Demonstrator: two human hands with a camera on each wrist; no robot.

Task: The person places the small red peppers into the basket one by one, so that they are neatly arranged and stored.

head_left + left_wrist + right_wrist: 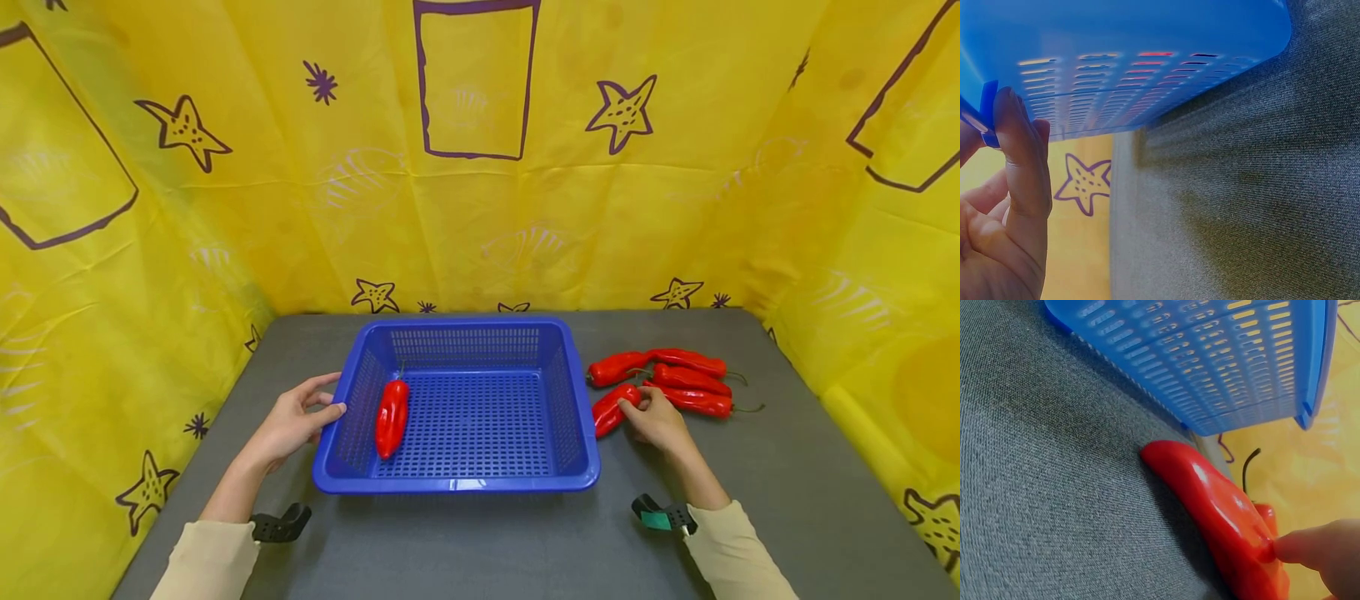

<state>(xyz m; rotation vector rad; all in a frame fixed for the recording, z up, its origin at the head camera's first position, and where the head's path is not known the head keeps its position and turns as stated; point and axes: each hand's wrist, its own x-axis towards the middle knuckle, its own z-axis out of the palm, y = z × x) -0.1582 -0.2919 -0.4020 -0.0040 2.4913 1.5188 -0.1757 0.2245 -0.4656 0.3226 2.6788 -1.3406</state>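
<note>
A blue plastic basket with slotted walls stands on the grey table, and one red pepper lies inside it near the left wall. My left hand grips the basket's left rim, thumb on top and fingers beneath. Just outside the right wall, my right hand pinches another red pepper between thumb and fingers. The right wrist view shows this pepper along the table with the thumb against its side; the other fingers are mostly hidden there.
Several more red peppers with green stems lie in a loose group behind and right of my right hand. Yellow patterned cloth hangs around the back and sides of the grey table.
</note>
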